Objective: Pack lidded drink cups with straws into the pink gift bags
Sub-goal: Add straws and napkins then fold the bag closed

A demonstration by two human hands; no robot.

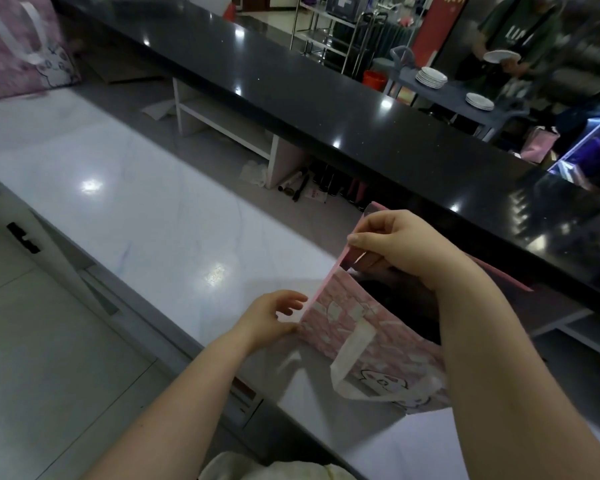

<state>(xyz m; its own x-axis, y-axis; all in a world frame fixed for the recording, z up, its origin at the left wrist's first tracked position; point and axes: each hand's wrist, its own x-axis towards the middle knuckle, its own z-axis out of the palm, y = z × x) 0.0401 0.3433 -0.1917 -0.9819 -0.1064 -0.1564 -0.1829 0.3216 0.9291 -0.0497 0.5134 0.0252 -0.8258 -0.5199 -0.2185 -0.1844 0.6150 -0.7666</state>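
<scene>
- The white marble-look counter (136, 202) runs from the far left toward the near right and carries the bags; several ceiling lights glare off it.
- A raised black counter (326, 109) runs along its far side, glossy, with open white shelves (222, 123) beneath it.
- Beyond the black top, blurred, a person in a green shirt (513, 32) holds a white plate, and stacks of white plates (431, 77) sit on a grey cart.
- A second pink gift bag (18, 50) with a white ribbon handle stands upright on the counter at the far left corner, well apart from the hands.
- The pink gift bag (371, 344) being worked on stands on the counter near its front edge, mouth open and dark inside; what it contains cannot be made out. Its white ribbon handle (354, 355) droops over the printed front face.
- The right hand (395, 244) pinches the bag's upper left rim between thumb and fingers, its forearm crossing over the bag's mouth.
- The left hand (274, 317) is loosely spread, fingertips touching the bag's left side fold, gripping nothing firmly.
</scene>
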